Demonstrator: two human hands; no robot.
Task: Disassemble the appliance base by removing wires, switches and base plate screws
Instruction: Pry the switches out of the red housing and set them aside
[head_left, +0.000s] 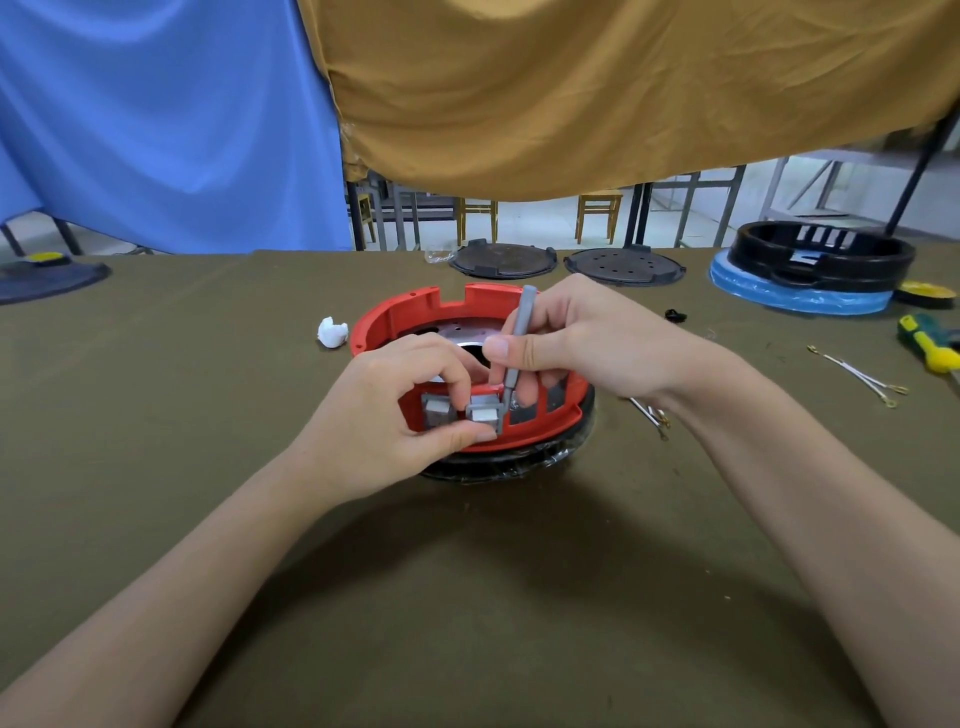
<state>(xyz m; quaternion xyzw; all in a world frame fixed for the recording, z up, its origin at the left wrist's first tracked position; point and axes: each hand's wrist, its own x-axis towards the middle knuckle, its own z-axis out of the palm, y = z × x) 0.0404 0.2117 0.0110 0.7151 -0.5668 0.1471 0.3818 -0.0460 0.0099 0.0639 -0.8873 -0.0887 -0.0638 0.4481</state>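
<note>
Two hands work the red appliance base (400, 322) at mid-desk: the left hand (400, 400) pinches a grey switch (483, 413) while the right hand (576, 338) grips a grey tool (514, 343), levering beside it; next, probably, prise it free.

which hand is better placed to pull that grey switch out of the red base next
Left, probably. The left hand already pinches the grey switch at the red base wall, while the right hand holds the grey tool with its tip beside the switch.
</note>
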